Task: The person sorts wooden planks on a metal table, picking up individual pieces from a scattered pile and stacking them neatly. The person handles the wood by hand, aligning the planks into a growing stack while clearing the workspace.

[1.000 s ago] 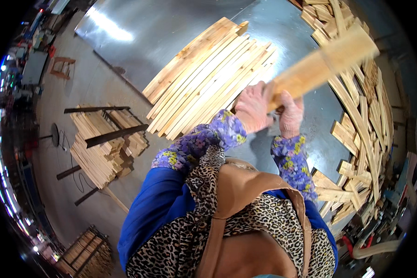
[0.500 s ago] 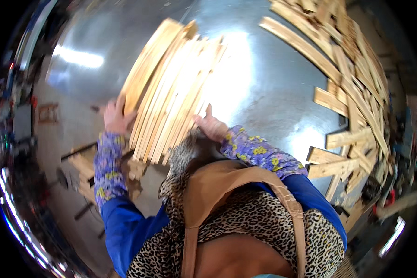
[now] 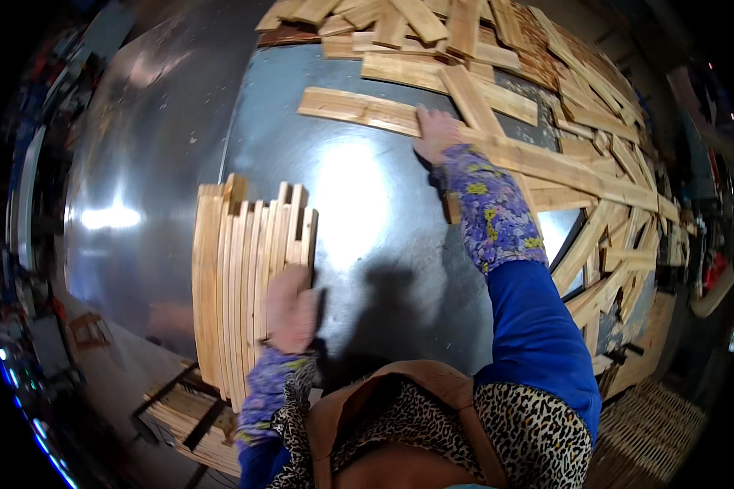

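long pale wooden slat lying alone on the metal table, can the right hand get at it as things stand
Probably yes: the right hand already rests on the near end of the long pale wooden slat, with bare grey metal table around it and nothing on top.

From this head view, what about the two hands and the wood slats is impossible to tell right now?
- Left hand: blurred on the neat slat stack; its grip is unclear.
- Right hand: seen from the back on a loose slat; fingers underneath are hidden.
- Stack's near end: covered by the left sleeve.
- Scattered slat pile: bent and cut off by the fisheye rim, so its extent is unknown.
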`<state>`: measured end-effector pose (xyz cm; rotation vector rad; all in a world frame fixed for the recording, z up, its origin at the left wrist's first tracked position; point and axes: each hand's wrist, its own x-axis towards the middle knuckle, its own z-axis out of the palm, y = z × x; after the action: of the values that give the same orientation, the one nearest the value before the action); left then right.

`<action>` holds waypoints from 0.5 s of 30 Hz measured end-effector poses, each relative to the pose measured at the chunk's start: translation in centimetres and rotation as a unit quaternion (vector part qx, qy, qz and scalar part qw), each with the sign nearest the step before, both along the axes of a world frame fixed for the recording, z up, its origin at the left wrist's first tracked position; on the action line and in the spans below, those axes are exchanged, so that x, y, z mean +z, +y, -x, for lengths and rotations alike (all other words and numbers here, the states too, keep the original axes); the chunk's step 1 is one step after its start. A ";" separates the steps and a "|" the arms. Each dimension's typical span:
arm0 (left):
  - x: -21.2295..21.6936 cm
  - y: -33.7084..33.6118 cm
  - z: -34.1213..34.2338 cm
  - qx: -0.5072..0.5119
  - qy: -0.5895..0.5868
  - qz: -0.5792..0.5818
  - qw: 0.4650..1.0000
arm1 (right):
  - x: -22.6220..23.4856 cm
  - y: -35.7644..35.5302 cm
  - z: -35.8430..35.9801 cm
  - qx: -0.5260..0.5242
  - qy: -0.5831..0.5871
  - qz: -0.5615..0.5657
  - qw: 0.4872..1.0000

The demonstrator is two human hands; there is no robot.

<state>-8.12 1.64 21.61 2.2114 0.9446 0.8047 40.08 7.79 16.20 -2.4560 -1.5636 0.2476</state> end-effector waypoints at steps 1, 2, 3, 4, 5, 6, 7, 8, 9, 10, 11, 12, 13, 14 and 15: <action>-0.3 0.1 -4.2 -0.054 0.041 0.144 0.987 | -1.3 1.4 0.6 -0.002 0.019 0.007 1.000; -3.1 -1.5 -7.9 -0.004 0.020 0.110 0.994 | -2.6 2.7 1.7 -0.003 0.039 0.014 0.999; -3.9 -1.3 -11.4 -0.001 0.039 0.223 0.974 | -3.0 2.7 3.9 0.022 0.037 -0.021 0.999; -5.1 -1.4 -13.8 0.031 0.047 0.235 0.970 | -1.9 3.2 6.4 0.065 0.037 -0.002 0.997; -6.3 -1.5 -15.9 0.038 -0.026 0.296 0.954 | -4.2 2.5 7.7 0.064 -0.046 -0.078 0.994; -7.8 -1.2 -15.8 0.039 -0.009 0.239 0.970 | -2.8 2.3 10.0 0.099 0.039 -0.018 0.994; -8.8 -0.5 -16.0 0.026 0.004 0.181 0.983 | -3.7 1.7 12.4 0.113 0.078 0.034 0.990; -8.8 -0.2 -15.8 0.024 -0.027 0.214 0.976 | -5.1 -0.2 14.0 0.168 0.092 0.022 0.981; -8.5 -0.3 -14.5 0.028 -0.053 0.248 0.967 | -6.9 -3.6 16.7 0.213 0.063 -0.079 0.972; -8.3 -0.6 -12.6 0.043 -0.077 0.282 0.955 | -7.5 -7.0 20.0 0.181 0.061 -0.204 0.960; -8.7 -0.6 -10.7 0.033 -0.039 0.294 0.954 | -6.8 -11.0 21.2 0.160 0.100 -0.157 0.969; -9.0 -0.6 -9.0 0.024 -0.003 0.305 0.952 | -4.7 -14.8 20.7 0.148 0.175 -0.063 0.971; -9.3 -0.8 -8.5 0.011 0.033 0.316 0.948 | -7.0 -20.1 21.2 0.107 0.117 -0.071 0.985; -9.9 -1.2 -8.2 0.009 0.037 0.332 0.942 | -7.7 -24.7 21.3 0.099 0.099 -0.068 0.988; -10.1 -1.8 -8.4 0.011 0.035 0.293 0.955 | -8.1 -29.3 21.4 0.092 0.084 -0.066 0.990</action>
<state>0.33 -0.19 11.50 1.7173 1.0781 0.3842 18.72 -21.48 8.10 -2.1344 -1.6767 0.3575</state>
